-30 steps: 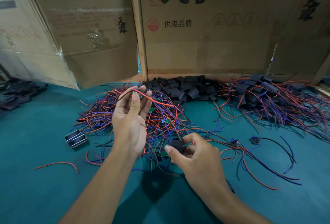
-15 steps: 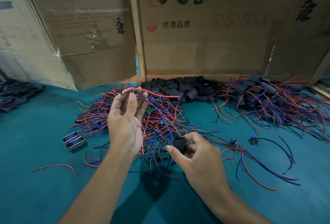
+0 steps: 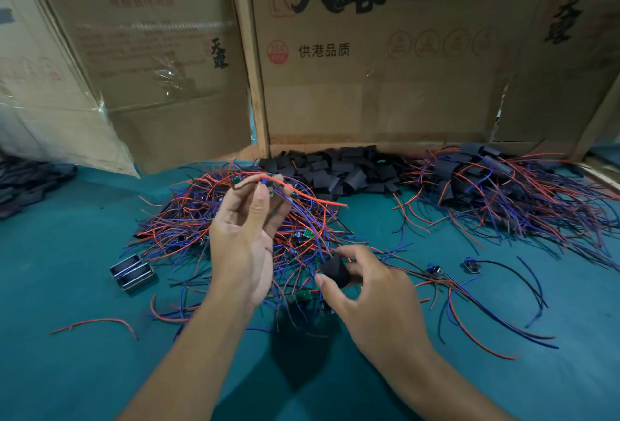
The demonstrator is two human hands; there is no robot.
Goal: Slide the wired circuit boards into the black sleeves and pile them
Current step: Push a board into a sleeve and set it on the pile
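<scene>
My left hand [image 3: 245,239] is raised over the tangle of red and blue wired circuit boards [image 3: 188,219] and pinches one wired board [image 3: 268,185] at its fingertips; its red wire [image 3: 318,199] trails off to the right. Lower and to the right, my right hand [image 3: 372,296] pinches a single black sleeve [image 3: 335,271] between thumb and fingers. Loose black sleeves [image 3: 339,168] are heaped at the back by the cardboard. Sleeved boards with wires [image 3: 496,185] lie piled at the back right.
Cardboard boxes [image 3: 369,68] wall off the back of the teal table [image 3: 67,370]. A small metal part [image 3: 132,273] lies left of the tangle, a stray red wire [image 3: 97,323] in front of it. A few wired boards [image 3: 469,266] lie at the right. More black pieces [image 3: 27,182] sit far left.
My left hand has kept the wired board raised and shifted it slightly, the red wire swinging out to the right. My right hand still holds the sleeve in about the same place.
</scene>
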